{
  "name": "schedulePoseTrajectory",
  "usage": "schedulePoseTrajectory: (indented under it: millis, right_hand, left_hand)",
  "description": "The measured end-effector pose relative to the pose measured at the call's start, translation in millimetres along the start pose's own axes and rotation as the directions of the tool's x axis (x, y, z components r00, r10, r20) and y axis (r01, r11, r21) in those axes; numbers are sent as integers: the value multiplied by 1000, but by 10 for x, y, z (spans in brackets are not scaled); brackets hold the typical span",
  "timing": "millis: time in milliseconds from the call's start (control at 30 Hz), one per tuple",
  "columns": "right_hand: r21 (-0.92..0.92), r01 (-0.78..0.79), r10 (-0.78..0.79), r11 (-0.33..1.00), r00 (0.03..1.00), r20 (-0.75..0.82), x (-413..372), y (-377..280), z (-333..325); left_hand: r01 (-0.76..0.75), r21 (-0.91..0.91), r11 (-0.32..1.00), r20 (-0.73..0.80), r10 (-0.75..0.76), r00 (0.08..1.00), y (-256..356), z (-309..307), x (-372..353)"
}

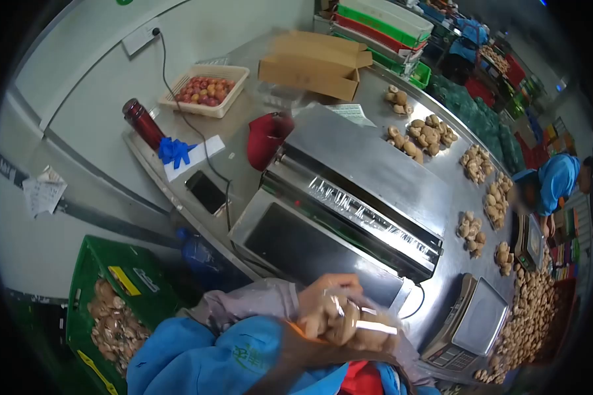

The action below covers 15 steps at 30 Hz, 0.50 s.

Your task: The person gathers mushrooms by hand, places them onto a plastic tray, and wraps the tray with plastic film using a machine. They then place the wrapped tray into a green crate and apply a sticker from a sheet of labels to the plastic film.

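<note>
"Blue smock (197, 355) first, right under us. Just beyond it, what's that held close in?"

"Shiitake mushrooms in clear film, a shiny pack (349, 322) up against the body. The left hand (327, 291) has its fingers curled over the far end, closed on it. I'd guess that grip stops the film slipping loose."

"And the right hand?"

"Can't tell. The pack and the clothing hide it."

"Why hold it there?"

"Handy, I suppose: the wrapping machine (310, 243) sits directly ahead, its dark plate facing the wearer."

"Those little heaps of mushrooms (476, 164) across the steel surface (460, 194), set apart from each other?"

"Kept as separate portions, it seems. One digital scale (481, 316) stands near the machine, and another person (557, 181) in blue is by a second scale (532, 242), beside the big loose pile (527, 309). That would put weighing close to the supply."

"The green crate (148, 260), low on the left?"

"More mushrooms inside, shiny as if wrapped, within easy reach. The phone (206, 192) and blue gloves (176, 153) lie off at the wall side, probably out of the way."
</note>
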State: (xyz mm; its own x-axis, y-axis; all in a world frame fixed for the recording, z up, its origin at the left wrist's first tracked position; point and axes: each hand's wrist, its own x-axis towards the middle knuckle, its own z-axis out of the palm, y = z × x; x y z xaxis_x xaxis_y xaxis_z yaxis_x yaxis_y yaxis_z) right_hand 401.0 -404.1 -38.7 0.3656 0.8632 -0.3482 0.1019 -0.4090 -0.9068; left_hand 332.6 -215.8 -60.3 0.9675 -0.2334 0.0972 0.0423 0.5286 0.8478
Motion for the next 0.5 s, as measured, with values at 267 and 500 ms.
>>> schedulePoseTrajectory:
  millis: [267, 500]
  right_hand:
    - [-599, 42, 24, 800, 995, 102, 365, -193, -327]
    - [-66, 523, -279, 850, 553, 785, 20, -1403, 89]
  left_hand:
    - [-100, 81, 992, 341, 67, 938, -382, 628, -87]
    - [-31, -153, 988, -7, 31, 1000, -691, 509, -685]
